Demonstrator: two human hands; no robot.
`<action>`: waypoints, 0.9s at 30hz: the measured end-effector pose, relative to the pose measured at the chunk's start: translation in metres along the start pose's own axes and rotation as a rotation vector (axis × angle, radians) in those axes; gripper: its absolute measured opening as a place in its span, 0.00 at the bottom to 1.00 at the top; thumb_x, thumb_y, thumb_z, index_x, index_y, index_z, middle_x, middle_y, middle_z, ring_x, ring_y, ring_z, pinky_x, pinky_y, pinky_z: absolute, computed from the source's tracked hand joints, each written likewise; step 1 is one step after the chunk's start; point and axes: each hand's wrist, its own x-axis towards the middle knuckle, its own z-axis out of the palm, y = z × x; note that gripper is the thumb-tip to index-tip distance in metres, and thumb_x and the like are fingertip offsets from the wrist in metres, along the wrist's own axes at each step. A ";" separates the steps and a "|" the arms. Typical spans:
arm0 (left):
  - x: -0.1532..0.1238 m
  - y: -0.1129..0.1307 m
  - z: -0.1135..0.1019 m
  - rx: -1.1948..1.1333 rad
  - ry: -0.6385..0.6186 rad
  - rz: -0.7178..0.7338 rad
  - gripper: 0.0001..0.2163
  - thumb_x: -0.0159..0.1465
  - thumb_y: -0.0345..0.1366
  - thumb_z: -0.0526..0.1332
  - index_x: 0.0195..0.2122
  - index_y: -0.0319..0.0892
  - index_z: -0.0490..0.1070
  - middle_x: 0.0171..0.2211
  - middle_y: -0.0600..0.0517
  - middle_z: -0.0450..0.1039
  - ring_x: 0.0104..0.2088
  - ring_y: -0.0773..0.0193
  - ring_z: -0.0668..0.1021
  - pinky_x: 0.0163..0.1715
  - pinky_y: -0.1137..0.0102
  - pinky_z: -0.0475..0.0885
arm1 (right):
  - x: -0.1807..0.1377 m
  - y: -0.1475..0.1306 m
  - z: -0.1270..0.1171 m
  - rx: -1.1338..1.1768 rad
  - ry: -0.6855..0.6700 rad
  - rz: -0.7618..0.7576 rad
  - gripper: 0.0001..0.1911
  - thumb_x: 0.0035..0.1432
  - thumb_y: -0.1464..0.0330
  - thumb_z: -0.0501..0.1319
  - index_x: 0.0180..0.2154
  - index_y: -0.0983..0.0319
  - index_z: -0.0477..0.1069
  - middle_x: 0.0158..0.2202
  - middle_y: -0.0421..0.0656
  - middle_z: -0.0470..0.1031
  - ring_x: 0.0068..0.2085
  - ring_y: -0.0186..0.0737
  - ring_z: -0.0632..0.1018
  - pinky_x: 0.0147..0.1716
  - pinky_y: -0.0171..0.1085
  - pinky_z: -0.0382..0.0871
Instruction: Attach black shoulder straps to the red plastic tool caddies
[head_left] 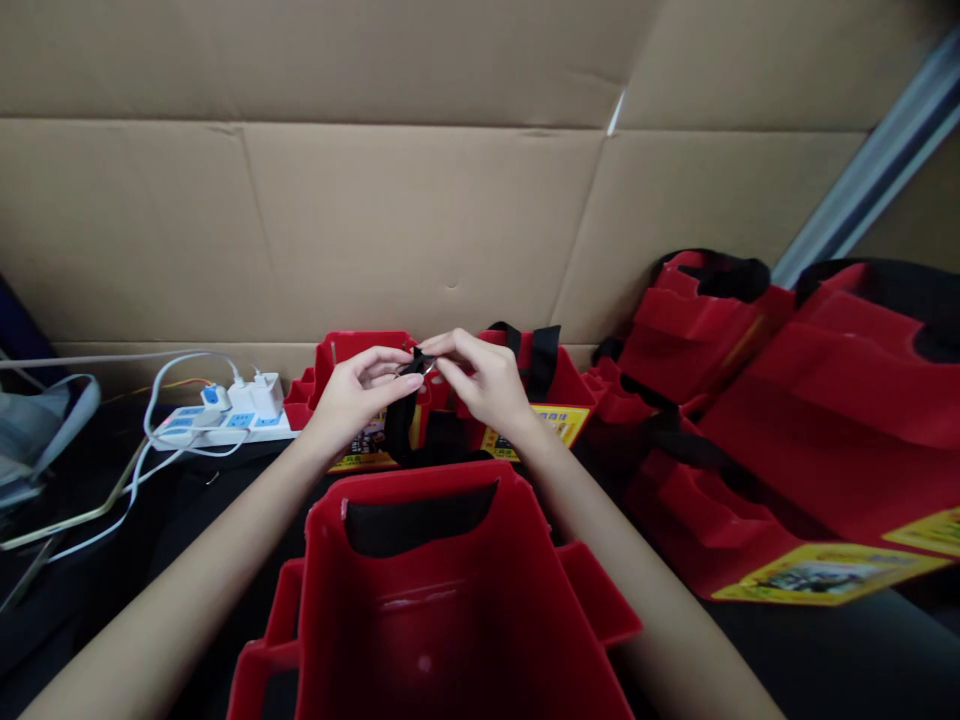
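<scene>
My left hand and my right hand meet at the centre, both pinching the top of a black strap that hangs down from my fingertips. The strap belongs to a red fabric bag standing just behind my hands, with a yellow label on its front. A second red bag stands open between my forearms, its black handle patch showing on the near inner wall.
A heap of folded red bags with black handles and yellow labels lies at the right. A white power strip with plugs and cables sits at the left. A cardboard wall closes the back.
</scene>
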 end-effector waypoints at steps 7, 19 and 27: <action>0.000 0.001 0.001 0.055 0.043 0.038 0.14 0.48 0.38 0.69 0.35 0.39 0.72 0.35 0.50 0.75 0.36 0.66 0.76 0.40 0.71 0.72 | -0.002 0.000 0.006 0.007 0.168 0.091 0.08 0.57 0.74 0.53 0.37 0.61 0.68 0.35 0.42 0.75 0.35 0.34 0.77 0.34 0.33 0.73; 0.000 0.005 -0.001 -0.034 0.024 -0.043 0.10 0.48 0.35 0.69 0.31 0.39 0.72 0.31 0.52 0.75 0.32 0.68 0.76 0.39 0.70 0.71 | 0.001 -0.003 0.003 0.325 -0.013 0.179 0.09 0.54 0.75 0.55 0.38 0.61 0.69 0.38 0.41 0.75 0.39 0.33 0.77 0.40 0.34 0.72; 0.000 0.005 0.000 0.043 0.089 0.100 0.07 0.51 0.34 0.67 0.27 0.40 0.70 0.26 0.56 0.70 0.27 0.72 0.72 0.33 0.76 0.69 | -0.001 0.008 0.006 0.360 -0.036 0.199 0.10 0.53 0.75 0.55 0.34 0.63 0.73 0.36 0.43 0.76 0.38 0.34 0.76 0.39 0.37 0.70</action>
